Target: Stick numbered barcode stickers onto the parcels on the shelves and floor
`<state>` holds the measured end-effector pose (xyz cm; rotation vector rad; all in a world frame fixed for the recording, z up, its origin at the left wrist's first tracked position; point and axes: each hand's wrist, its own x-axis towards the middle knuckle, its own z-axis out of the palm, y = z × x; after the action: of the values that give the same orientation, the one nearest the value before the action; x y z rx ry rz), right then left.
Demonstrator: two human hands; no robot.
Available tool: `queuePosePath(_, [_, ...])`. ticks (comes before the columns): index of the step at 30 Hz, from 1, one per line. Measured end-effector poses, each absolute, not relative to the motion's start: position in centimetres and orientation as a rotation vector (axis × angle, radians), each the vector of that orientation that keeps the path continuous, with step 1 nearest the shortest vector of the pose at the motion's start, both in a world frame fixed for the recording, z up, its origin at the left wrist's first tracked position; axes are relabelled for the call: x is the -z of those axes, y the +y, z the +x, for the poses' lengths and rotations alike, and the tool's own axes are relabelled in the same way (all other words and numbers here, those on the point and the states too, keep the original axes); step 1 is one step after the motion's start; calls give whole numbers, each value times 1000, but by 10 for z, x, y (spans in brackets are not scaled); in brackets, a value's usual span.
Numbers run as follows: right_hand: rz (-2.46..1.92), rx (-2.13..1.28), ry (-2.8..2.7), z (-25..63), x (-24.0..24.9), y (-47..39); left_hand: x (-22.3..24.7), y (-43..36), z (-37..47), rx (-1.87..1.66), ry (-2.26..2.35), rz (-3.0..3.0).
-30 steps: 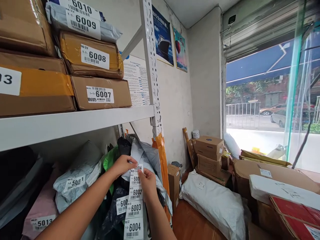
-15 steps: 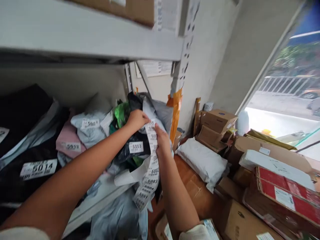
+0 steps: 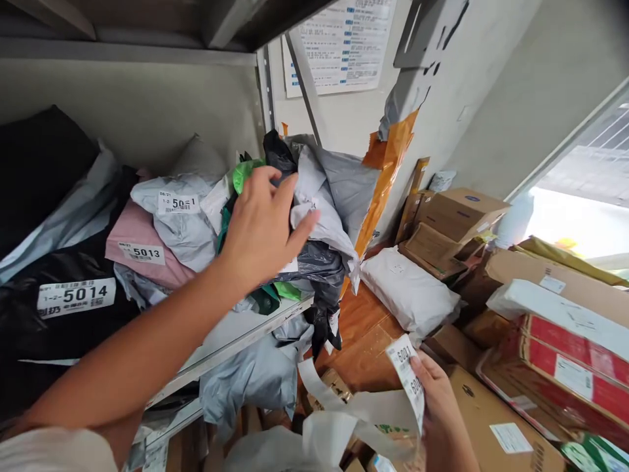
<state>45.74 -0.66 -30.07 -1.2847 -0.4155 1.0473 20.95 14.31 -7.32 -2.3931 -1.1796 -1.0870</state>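
Pinched between thumb and fingers, a label strip (image 3: 407, 377) is held fast in the right hand (image 3: 439, 400), at about five o'clock in the person's view. Its printed face is turned up; I can read 6001 on the top label, while the number below it is partly covered by the thumb side of the hand. White paper (image 3: 329, 432) curls in loops at six o'clock, though from here I can't tell whether it joins the strip. Over near nine o'clock, close to the middle, the left hand (image 3: 263, 233) has its fingers spread and nothing gripped, with the thumb in front of a white bag (image 3: 314, 187); I can't tell whether they touch. Packed around it on the shelf (image 3: 265, 326) are a green bag (image 3: 243, 174), right behind the fingers, and a dark bag (image 3: 319, 262) below the white one. Farther out at nine o'clock sits a pink bag (image 3: 150, 242) labelled 5013, with a black bag (image 3: 78, 328) marked 5014 beyond it toward eight. Orange tape (image 3: 386, 187) wraps the post at two o'clock. A white parcel (image 3: 413, 288) lies on the floor at four, and farther out that way is a red box (image 3: 565, 367).
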Motion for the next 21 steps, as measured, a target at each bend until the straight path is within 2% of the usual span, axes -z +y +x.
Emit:
queuePosePath(3, [-1566,-1029,-605,481,327,-31,155,82,174,1302,-456,-2305])
queuePosePath(5, [-1668,-1009,-733,490,342,-38,239,50,145,1281,-467,-2413])
queuePosePath(7, [-1678,-1015,-846,491,352,-36,327,29,116,1078,-737,-2510])
queuePosePath(9, [-1651,-1038,-970,482,358,-27,400,16,90,927,-1601,-2303])
queuePosePath(11, [-1594,-1112,-1096,464,364,-13,448,9,74,782,-2510,-1874])
queuePosePath(15, [-1376,-1443,-1211,415,386,20,479,13,74,682,-2722,-2024])
queuePosePath(21, [-1154,-1719,-1163,344,420,44,469,24,61,577,-2647,-2222])
